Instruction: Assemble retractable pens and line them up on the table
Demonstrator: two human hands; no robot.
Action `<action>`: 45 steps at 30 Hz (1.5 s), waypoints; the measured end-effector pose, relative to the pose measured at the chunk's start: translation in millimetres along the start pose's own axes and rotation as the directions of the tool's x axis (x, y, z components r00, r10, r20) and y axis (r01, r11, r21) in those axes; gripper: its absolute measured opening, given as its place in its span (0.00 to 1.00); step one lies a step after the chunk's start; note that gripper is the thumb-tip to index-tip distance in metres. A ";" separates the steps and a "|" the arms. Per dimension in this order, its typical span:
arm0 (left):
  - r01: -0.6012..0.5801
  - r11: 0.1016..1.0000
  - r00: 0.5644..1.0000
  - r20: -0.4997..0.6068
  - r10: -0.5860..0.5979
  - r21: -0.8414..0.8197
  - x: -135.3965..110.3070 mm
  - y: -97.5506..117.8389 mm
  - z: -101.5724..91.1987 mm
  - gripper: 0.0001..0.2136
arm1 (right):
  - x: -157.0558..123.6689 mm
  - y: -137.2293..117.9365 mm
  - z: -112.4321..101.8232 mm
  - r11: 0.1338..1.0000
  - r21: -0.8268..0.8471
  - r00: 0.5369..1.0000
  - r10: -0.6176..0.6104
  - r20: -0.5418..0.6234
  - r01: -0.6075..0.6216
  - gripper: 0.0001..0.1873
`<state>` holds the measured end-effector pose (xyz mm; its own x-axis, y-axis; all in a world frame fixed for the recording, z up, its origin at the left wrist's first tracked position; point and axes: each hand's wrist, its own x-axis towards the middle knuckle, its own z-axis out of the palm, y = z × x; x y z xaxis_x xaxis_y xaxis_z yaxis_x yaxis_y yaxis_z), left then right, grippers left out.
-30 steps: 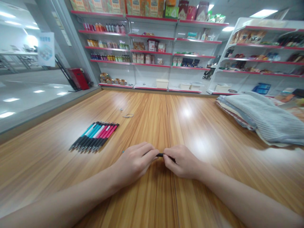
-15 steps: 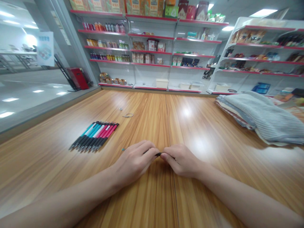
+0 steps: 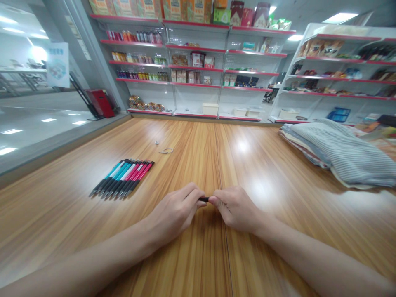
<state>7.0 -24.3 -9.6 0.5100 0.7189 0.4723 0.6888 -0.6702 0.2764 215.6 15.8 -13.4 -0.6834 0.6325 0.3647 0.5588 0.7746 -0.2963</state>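
A person's left hand point(image 3: 175, 212) and right hand point(image 3: 236, 208) meet low over a wooden table point(image 3: 278, 173), the fingertips of both pinched shut on a pen point(image 3: 203, 199), of which only a short black stretch shows between them. The pen is to the right of a row of pens point(image 3: 123, 177) and nearer the wearer than it; whether it touches the wood cannot be told. The row, teal and pink barrels with dark tips laid side by side, lies well apart from both hands. Beyond the row, slightly to its right, rests a small wire loop point(image 3: 166, 151). Far to the row's right sits a stack of folded cloths point(image 3: 343, 152), and shop shelves point(image 3: 198, 62) stand behind it
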 end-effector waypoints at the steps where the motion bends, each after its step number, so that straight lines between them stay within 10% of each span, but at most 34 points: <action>1: -0.002 1.000 1.000 0.005 0.002 0.005 0.0 0.3 0.5 0.06 | 0.2 0.1 0.0 1.000 0.001 1.000 0.003 0.000 -0.003 0.20; 13: -0.056 0.998 0.993 0.102 0.054 0.012 1.0 -2.5 4.1 0.08 | -0.1 2.9 0.7 0.999 0.011 0.999 -0.035 -0.019 0.035 0.19; 33: 0.202 0.978 0.979 0.046 -0.199 -0.059 19.6 9.6 19.4 0.10 | -1.0 12.4 2.7 0.995 0.000 0.993 0.097 -0.065 -0.097 0.21; 45: 0.114 0.993 0.993 0.026 -0.114 -0.014 7.0 3.2 10.6 0.10 | 0.3 4.8 2.6 0.999 0.004 0.996 0.042 -0.079 -0.042 0.20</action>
<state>18.2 -19.5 -14.2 0.4414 0.7951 0.4159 0.7352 -0.5862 0.3404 216.8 19.7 -17.1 -0.6200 0.6626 0.4201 0.5854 0.7472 -0.3146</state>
